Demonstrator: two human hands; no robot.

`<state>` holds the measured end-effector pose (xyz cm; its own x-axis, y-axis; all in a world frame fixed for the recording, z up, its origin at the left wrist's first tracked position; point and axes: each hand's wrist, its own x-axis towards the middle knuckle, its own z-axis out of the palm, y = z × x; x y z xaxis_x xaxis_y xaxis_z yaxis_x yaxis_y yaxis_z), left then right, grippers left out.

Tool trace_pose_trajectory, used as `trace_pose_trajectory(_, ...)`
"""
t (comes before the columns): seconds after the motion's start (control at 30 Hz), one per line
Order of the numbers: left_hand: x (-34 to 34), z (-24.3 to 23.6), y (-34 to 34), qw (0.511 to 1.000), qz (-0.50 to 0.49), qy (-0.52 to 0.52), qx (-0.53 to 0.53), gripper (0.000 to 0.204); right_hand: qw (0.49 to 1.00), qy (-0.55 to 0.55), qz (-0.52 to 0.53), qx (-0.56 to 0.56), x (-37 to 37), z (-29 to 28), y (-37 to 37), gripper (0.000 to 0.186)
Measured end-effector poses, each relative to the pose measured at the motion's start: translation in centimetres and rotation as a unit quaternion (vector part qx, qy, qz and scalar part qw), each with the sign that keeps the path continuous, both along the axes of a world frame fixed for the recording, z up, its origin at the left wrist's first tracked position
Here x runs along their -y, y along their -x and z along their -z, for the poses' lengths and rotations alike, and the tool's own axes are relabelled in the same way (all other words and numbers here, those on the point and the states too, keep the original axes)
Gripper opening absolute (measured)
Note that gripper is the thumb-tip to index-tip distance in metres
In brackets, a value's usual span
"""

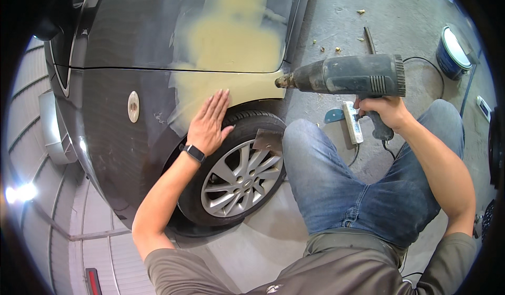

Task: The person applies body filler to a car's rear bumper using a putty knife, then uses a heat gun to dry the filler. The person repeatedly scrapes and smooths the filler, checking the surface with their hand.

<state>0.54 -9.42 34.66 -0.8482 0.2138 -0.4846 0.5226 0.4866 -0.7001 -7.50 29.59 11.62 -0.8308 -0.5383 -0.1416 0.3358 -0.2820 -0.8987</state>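
Observation:
My right hand (388,111) is wrapped round the grip of a dark heat gun (347,75), whose nozzle points left at the car body. The nozzle tip is close to the edge of a yellowish filler patch (252,86) above the wheel arch. With fingers stretched out, my left hand (208,129) lies flat on the dark fender (110,147), at the left part of that patch. A watch (195,153) is on my left wrist. Below is the wheel (244,176) with its silver spokes. More yellowish filler (231,45) covers the door panel beyond the seam.
A thin brownish plate (268,141) stands against the tyre beside my knee. On the concrete floor lie a white power strip (353,124), a blue flat spreader (333,116) and small scraps. An opened tin (453,55) is at the far right, near a dark cable (439,68).

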Motion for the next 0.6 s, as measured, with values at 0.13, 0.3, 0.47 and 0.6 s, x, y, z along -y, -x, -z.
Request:
trace_pose_trajectory(0.13,0.6,-1.2,-2.9,0.999,-0.033,-0.01,-0.017,0.082,0.998,0.045,-0.02,0.033,0.1,-0.7,-0.1,0.016)
trace_pose_trajectory(0.3,1.4,-5.3,-4.7,0.99,-0.028,0.009,-0.135,0.078,0.995,0.076,-0.045,0.053,0.5,-1.3,-0.1,0.016)
trace_pose_trajectory(0.47,0.7,-6.3,-4.3,0.979,-0.018,-0.01,-0.204,0.079,0.996,0.055,-0.031,0.062,1.2,-0.8,-0.1,0.016)
trace_pose_trajectory(0.6,0.6,-3.6,-1.9,0.984,-0.014,-0.025,-0.174,0.082,0.992,-0.038,0.007,0.124,2.1,0.1,-0.1,0.016)
